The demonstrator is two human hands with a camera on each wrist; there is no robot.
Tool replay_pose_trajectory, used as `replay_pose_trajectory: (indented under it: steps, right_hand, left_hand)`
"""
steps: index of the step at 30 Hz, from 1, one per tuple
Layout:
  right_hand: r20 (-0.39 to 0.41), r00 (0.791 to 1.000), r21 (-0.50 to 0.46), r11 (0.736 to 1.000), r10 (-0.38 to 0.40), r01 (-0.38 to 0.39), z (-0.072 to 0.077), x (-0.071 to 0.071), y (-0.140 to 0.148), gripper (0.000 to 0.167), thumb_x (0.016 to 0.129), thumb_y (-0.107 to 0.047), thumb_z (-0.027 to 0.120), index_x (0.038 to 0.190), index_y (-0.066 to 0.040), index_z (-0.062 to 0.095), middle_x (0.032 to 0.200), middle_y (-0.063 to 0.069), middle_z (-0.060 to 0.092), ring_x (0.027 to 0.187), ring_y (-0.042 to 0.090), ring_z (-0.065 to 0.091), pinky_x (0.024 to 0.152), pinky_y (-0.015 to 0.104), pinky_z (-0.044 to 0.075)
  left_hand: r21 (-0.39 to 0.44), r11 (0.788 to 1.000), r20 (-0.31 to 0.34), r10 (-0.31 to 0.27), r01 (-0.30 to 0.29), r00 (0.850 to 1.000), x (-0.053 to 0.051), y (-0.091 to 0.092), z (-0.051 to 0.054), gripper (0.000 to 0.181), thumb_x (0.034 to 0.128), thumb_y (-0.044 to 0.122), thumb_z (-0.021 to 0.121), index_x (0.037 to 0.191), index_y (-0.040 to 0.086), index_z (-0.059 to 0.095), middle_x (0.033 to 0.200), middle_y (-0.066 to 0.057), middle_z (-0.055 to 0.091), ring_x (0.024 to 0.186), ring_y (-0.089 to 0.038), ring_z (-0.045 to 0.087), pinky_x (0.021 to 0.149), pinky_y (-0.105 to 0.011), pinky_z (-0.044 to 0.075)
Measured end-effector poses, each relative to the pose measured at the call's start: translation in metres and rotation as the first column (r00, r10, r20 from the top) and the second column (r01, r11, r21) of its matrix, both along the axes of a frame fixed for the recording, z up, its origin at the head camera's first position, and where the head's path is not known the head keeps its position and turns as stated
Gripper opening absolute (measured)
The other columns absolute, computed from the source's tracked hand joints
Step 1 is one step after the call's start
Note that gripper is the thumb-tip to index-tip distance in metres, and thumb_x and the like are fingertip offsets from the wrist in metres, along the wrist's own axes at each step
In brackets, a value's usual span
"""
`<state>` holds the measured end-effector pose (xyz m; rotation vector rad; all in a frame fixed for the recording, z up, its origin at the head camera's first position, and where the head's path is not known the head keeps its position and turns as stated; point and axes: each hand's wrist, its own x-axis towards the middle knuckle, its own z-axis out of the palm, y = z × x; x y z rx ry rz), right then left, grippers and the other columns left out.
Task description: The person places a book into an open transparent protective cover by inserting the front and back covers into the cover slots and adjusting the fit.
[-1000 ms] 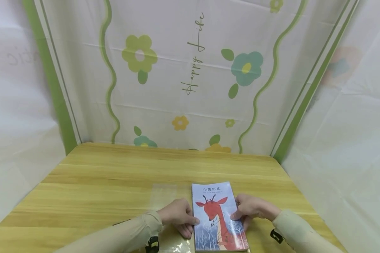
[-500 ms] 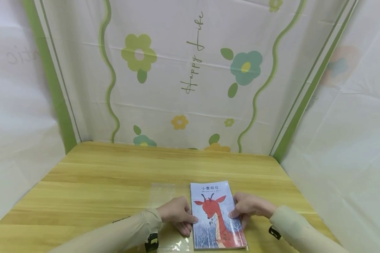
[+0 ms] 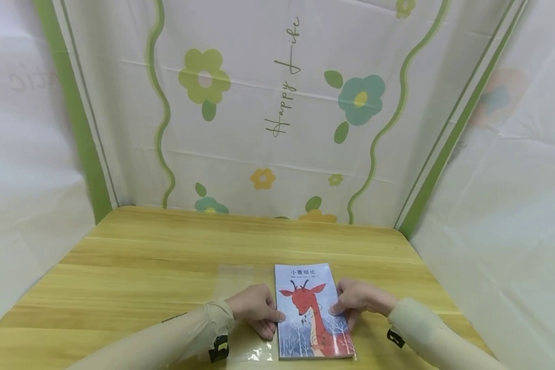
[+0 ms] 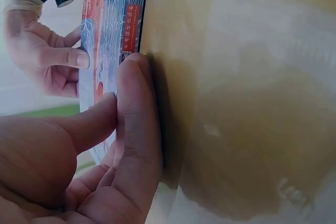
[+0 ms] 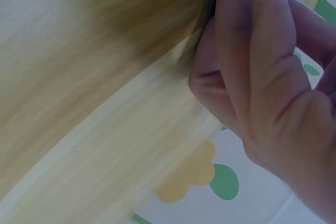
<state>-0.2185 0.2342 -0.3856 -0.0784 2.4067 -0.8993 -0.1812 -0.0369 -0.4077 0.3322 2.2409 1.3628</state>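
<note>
A book with a red deer on its pale blue cover lies near the table's front edge, cover up. At its left side the left hand grips the edge, thumb on the cover; the left wrist view shows that hand pinching the thick spine side of the book. On the opposite long edge the right hand holds the book, thumb on top. In the right wrist view the right hand hides most of the book. Clear plastic film lies on the table beside and partly beneath the left hand.
The wooden table extends behind and to both sides of the book. A white curtain with flowers and green wavy lines stands along the back edge, with white cloth walls on either side.
The book has shifted slightly left and away from the table's front edge, with both hands moving along with it. Both grips look the same as before.
</note>
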Motion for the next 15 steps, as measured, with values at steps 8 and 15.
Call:
replay_pose_trajectory:
  steps: [8, 15]
  right_hand:
    - [-0.039, 0.999, 0.039, 0.999, 0.024, -0.023, 0.0019, -0.0004, -0.0005, 0.016, 0.083, -0.003, 0.076, 0.081, 0.002, 0.061, 0.07, 0.017, 0.066, 0.049, 0.021, 0.064, 0.047, 0.031, 0.056]
    - [-0.214, 0.972, 0.161, 0.985, 0.095, -0.061, 0.0057, 0.0003, 0.0009, 0.037, 0.071, -0.01, 0.088, 0.055, -0.005, 0.055, 0.05, 0.004, 0.058, 0.044, 0.013, 0.053, 0.043, 0.027, 0.05]
  left_hand:
    - [-0.009, 1.0, 0.011, -0.006, 0.006, 1.0, -0.0016, -0.0005, -0.0001, 0.023, 0.0862, 0.007, 0.075, 0.067, -0.003, 0.067, 0.06, -0.015, 0.066, 0.051, -0.023, 0.067, 0.048, -0.031, 0.057]
    - [0.016, 1.0, 0.025, 0.006, -0.006, 1.0, -0.0012, -0.0004, -0.0008, 0.023, 0.0864, 0.006, 0.075, 0.068, -0.005, 0.067, 0.061, -0.017, 0.066, 0.052, -0.024, 0.068, 0.049, -0.031, 0.057]
